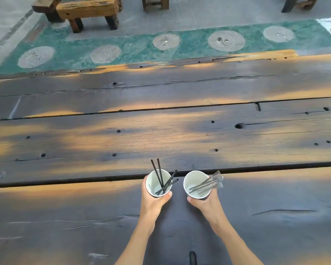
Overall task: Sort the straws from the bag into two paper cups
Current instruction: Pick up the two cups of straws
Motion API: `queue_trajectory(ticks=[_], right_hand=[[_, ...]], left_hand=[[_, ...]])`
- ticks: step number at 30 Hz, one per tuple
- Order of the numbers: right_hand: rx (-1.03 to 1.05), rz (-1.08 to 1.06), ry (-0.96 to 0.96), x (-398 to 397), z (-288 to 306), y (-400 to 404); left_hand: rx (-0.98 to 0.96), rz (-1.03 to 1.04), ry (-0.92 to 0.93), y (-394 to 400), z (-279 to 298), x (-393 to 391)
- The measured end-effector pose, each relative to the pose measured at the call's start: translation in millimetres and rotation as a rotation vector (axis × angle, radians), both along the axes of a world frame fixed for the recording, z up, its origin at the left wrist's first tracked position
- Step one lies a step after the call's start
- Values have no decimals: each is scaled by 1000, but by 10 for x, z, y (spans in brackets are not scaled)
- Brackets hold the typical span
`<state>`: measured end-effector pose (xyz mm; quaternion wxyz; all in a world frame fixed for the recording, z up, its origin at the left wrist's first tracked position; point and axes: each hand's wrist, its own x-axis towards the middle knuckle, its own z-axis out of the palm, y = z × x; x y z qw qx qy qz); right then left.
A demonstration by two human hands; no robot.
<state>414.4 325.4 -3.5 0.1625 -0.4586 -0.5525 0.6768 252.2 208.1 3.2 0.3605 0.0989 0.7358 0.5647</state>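
- No text, label, brand, number or sign can be read anywhere in the view.
- No print can be made out on the left paper cup (pixel 158 183) or the right paper cup (pixel 196 185), at about 6 o'clock; only their white insides are shown.
- No lettering can be made out on the wrapped straws (pixel 212 181) in the right cup.
- No marking is seen on the wooden table (pixel 161 131).

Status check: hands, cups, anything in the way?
Left hand grips left cup, bare black straws inside. Right hand grips right cup, wrapped straws inside. No obstruction.
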Motion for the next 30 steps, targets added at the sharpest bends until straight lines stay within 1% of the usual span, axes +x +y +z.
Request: queue_trajectory(ticks=[3, 8, 18, 24, 30], right_hand=[[33, -48, 29, -112, 72, 155], [111, -70, 58, -400, 212, 581], [162, -159, 113, -1261, 303, 1646], [211, -172, 141, -1861, 213, 2352], [250, -178, 152, -2378, 9, 2963]], left_hand=[[29, 9, 21, 121, 33, -108], [74, 18, 58, 486, 180, -379], [144, 23, 143, 1577, 347, -1227], [191, 44, 145, 2291, 263, -1815], [209, 30, 178, 2888, 15, -2395]])
